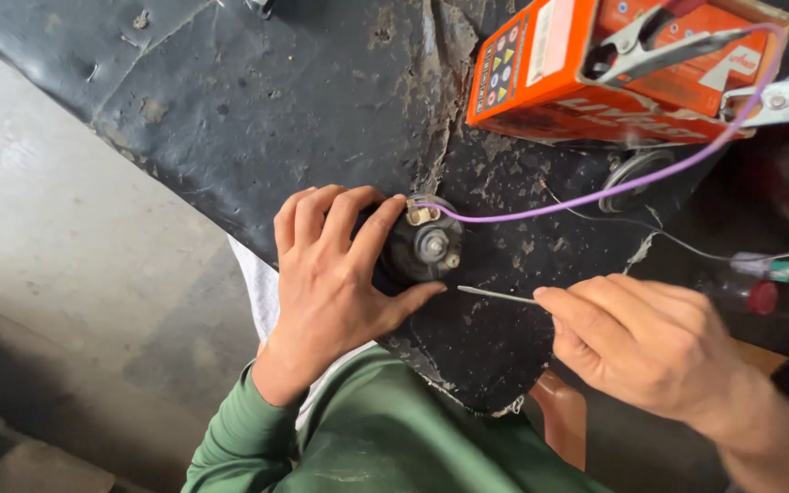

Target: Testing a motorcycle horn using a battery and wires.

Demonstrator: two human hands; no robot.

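**Wiring a small motor on the worn bench**

The cracked black bench top carries an orange battery beyond the fingers, with metal clips on top. A purple wire runs from there down to the small round black motor. The left hand wraps that motor, fingers curled over its far side, thumb under its near edge. The right hand pinches a thin grey wire end, its tip just beside the left thumb. It looks like the connecting step; touching the wire to a terminal calls for a steady motor and fine aim.
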